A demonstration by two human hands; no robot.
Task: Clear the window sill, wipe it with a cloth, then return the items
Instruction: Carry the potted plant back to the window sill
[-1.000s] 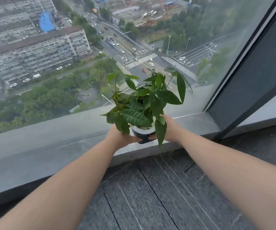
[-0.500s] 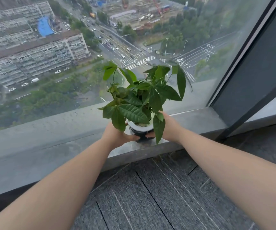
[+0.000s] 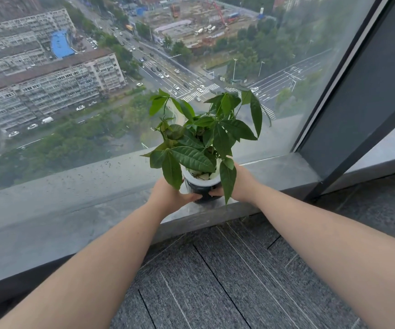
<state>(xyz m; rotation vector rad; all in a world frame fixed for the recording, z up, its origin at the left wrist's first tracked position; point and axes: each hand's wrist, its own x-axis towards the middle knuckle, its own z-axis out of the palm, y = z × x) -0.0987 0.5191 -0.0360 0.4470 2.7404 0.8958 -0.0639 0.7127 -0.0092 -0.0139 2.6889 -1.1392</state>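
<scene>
A potted plant (image 3: 203, 138) with broad green leaves grows in a dark ribbed pot (image 3: 200, 192) with a white rim and white pebbles. The pot stands upright near the front edge of the grey stone window sill (image 3: 73, 217). My left hand (image 3: 170, 195) grips the pot's left side and my right hand (image 3: 241, 184) its right side. Whether the pot's base touches the sill is hard to tell. No cloth is in view.
A large window pane (image 3: 96, 79) rises right behind the sill, looking down on a city. A dark window frame (image 3: 357, 103) slants up at the right. Dark grey carpet tiles (image 3: 227, 281) cover the floor below the sill.
Both hands have carried the pot forward and slightly right, from over the sill's front edge onto the sill. The grip has not changed.
</scene>
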